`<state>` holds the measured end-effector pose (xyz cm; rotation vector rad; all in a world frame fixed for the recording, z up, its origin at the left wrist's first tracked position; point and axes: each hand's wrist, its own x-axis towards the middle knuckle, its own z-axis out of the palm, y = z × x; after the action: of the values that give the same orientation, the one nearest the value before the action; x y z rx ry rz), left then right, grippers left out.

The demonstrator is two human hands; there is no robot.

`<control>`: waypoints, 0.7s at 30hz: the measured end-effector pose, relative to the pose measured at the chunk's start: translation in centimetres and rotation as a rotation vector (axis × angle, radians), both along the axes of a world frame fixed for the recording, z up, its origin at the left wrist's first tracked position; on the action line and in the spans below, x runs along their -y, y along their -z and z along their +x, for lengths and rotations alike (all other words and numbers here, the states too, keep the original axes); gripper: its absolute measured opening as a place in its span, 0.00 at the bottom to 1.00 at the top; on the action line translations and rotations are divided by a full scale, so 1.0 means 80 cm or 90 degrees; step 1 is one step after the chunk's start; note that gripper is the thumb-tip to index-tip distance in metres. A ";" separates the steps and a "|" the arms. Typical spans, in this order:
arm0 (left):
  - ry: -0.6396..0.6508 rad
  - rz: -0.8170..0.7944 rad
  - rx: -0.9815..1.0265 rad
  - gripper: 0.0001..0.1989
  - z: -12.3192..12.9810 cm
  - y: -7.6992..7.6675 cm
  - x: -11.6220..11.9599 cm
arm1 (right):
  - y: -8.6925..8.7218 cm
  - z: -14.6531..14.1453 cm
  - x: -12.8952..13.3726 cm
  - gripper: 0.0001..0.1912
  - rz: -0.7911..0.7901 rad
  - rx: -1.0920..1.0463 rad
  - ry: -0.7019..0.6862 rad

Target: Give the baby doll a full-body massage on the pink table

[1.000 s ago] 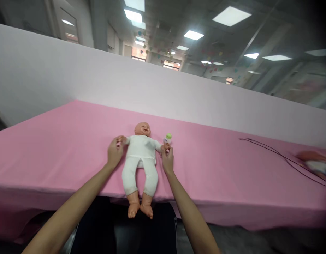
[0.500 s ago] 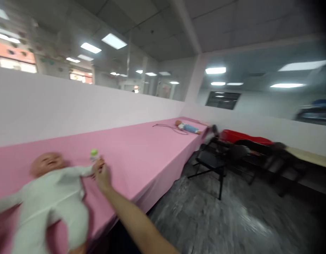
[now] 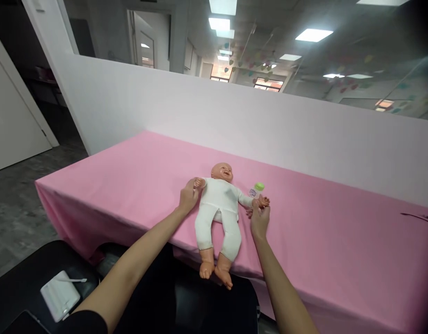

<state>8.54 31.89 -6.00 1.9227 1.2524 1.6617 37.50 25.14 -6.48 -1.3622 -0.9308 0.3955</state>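
Observation:
A baby doll (image 3: 220,202) with a white cloth body lies on its back on the pink-covered table (image 3: 130,171), its bare feet over the front edge. My left hand (image 3: 188,195) is closed around the doll's hand on the left side. On the other side, my right hand (image 3: 260,220) grips the doll's other arm near the wrist, and the doll's small fingers show above mine. Just beyond that arm lies a small clear bottle (image 3: 256,190) with a green cap.
A white power bank (image 3: 60,295) with a short cable rests on a black chair (image 3: 12,278) at lower left. Behind the table runs a white wall (image 3: 269,134) with glass above. A dark cord (image 3: 418,217) lies at far right.
The view has swung left from the far end of the table and the chairs to the doll. Both my hands now show on it; before, only my right hand was seen, at the doll's hand.

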 end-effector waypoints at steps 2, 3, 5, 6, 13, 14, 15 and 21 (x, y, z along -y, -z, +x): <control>0.042 0.050 -0.070 0.14 0.000 -0.001 0.007 | -0.006 -0.008 0.008 0.31 -0.001 0.061 -0.010; 0.055 0.073 -0.098 0.14 -0.001 0.000 0.008 | -0.009 -0.011 0.009 0.29 0.010 0.102 -0.023; 0.063 0.112 -0.137 0.14 -0.004 0.002 0.009 | -0.010 -0.015 0.010 0.24 0.061 0.214 -0.050; 0.066 0.128 -0.159 0.14 -0.005 0.003 0.008 | -0.009 -0.016 0.009 0.21 0.087 0.279 -0.066; 0.158 0.180 -0.328 0.13 -0.007 0.002 0.009 | -0.006 -0.021 0.014 0.16 0.019 0.530 -0.245; 0.156 0.170 -0.300 0.12 -0.006 0.001 0.009 | -0.006 -0.022 0.015 0.16 0.024 0.508 -0.238; 0.146 0.151 -0.254 0.12 -0.006 0.001 0.009 | -0.006 -0.022 0.014 0.15 0.036 0.469 -0.223; -0.025 -0.110 0.189 0.16 -0.011 0.007 -0.012 | -0.001 0.002 0.002 0.31 0.006 -0.043 -0.030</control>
<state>7.69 32.89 -6.59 1.4979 1.2732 1.7196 37.69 24.99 -6.36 -1.3119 -0.9085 0.4695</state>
